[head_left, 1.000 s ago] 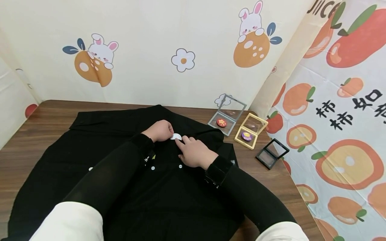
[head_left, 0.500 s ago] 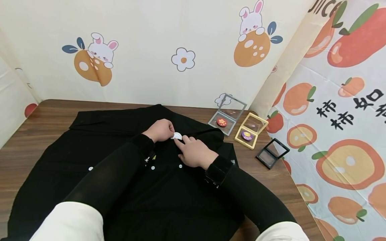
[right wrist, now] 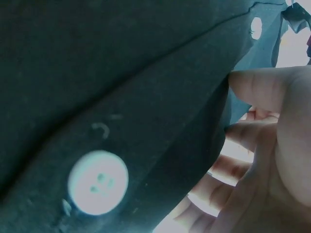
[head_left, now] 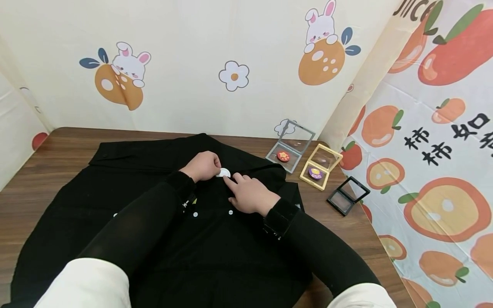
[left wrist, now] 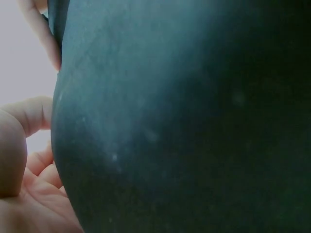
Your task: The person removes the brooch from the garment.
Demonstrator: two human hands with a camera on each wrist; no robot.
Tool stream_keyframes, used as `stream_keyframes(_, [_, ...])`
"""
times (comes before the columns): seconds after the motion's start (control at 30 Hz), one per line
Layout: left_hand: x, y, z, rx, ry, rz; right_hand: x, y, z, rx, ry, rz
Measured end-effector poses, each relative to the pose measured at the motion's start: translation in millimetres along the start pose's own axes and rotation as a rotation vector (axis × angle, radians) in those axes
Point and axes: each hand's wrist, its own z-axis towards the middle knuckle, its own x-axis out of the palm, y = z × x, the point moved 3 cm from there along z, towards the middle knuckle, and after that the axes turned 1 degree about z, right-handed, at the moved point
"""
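Note:
A black shirt point(head_left: 161, 239) with white buttons lies spread over the table. Near its collar a round white badge point(head_left: 224, 173) shows as a half-disc between the two hands. With curled fingers, the left hand point(head_left: 203, 166) pinches the badge's left edge; in the left wrist view dark cloth hides most of that hand point(left wrist: 36, 187). The right hand point(head_left: 252, 194) rests on the shirt, its index fingertip right at the badge's lower right edge. In the right wrist view its thumb point(right wrist: 260, 87) and fingers touch the cloth, beyond a white button point(right wrist: 98, 182).
To the right on the wooden table point(head_left: 369, 239) stand three opened cases. The grey case point(head_left: 290, 145) holds a red badge point(head_left: 283, 156), the yellow case point(head_left: 321, 167) a purple one point(head_left: 315, 173), and the black case point(head_left: 348, 196) nothing visible. Printed curtains rise behind.
The left hand and the white badge have shifted slightly left. The right hand stays almost in place.

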Motion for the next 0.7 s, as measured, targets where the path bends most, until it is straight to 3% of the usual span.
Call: stream_keyframes(0.7, [-8.9, 10.9, -3.3, 0.013, -0.014, 0.023, 2.6, -1, -1, -0.008, -0.014, 0.023])
